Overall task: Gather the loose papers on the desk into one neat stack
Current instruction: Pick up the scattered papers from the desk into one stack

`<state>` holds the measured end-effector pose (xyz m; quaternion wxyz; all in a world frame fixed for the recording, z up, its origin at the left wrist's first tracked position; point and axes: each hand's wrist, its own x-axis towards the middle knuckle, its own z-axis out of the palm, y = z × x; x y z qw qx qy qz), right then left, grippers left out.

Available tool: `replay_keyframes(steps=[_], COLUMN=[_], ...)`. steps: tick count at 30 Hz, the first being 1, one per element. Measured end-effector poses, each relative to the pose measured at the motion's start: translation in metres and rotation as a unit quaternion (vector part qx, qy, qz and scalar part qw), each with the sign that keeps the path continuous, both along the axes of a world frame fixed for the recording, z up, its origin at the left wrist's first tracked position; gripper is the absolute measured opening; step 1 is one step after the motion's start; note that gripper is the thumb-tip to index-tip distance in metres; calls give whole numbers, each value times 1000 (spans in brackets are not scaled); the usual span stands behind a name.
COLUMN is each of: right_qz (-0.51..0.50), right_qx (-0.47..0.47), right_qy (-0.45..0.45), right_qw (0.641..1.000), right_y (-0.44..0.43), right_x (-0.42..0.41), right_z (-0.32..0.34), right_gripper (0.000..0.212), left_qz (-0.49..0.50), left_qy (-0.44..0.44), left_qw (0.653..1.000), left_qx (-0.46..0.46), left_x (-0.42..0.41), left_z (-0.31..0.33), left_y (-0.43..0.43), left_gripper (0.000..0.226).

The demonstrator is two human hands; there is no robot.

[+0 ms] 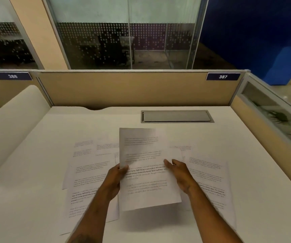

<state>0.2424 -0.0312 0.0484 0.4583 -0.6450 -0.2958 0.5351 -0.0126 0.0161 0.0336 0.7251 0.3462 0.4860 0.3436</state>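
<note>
A printed white sheet [144, 165] is raised above the white desk [36, 172], tilted up toward me. My left hand [114, 181] pinches its left edge, thumb on top. At the sheet's right edge, my right hand [180, 174] has its fingers extended and its palm against the paper. Several more printed sheets lie flat and loosely overlapped on the desk: a group at left [88, 172], one at right [209, 178], and small parts showing behind [180, 149]. My forearms cover parts of them.
A grey cable hatch [177, 116] is set into the desk at the back. Beige partition panels [132, 88] close the back and the right side. A pale rounded divider [13, 123] rises on the left.
</note>
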Motion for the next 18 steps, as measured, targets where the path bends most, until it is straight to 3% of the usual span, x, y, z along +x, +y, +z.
replay_keyframes(steps=[2, 3, 5, 8, 10, 18], right_qz=[-44, -65, -72, -27, -14, -74], right_qx=[-21, -48, -136, -270, -299, -353], right_qy=[-71, -155, -323, -440, -463, -345], right_qw=[996, 985, 934, 856, 834, 866], right_y=[2, 2, -9, -28, -33, -16], right_x=[6, 11, 19, 13, 5, 8], right_z=[-5, -12, -33, -58, -63, -65], right_gripper=[33, 38, 48, 65, 66, 63], left_qz=[18, 30, 50, 62, 64, 48], left_qy=[26, 37, 52, 60, 66, 65], left_qw=[999, 999, 997, 996, 995, 997], left_qx=[20, 24, 28, 28, 23, 22], left_x=[-12, -19, -39, -62, -73, -83], left_z=[1, 2, 1, -1, -4, -3], left_y=[1, 3, 4, 5, 6, 12], left_gripper=[30, 29, 27, 23, 23, 24])
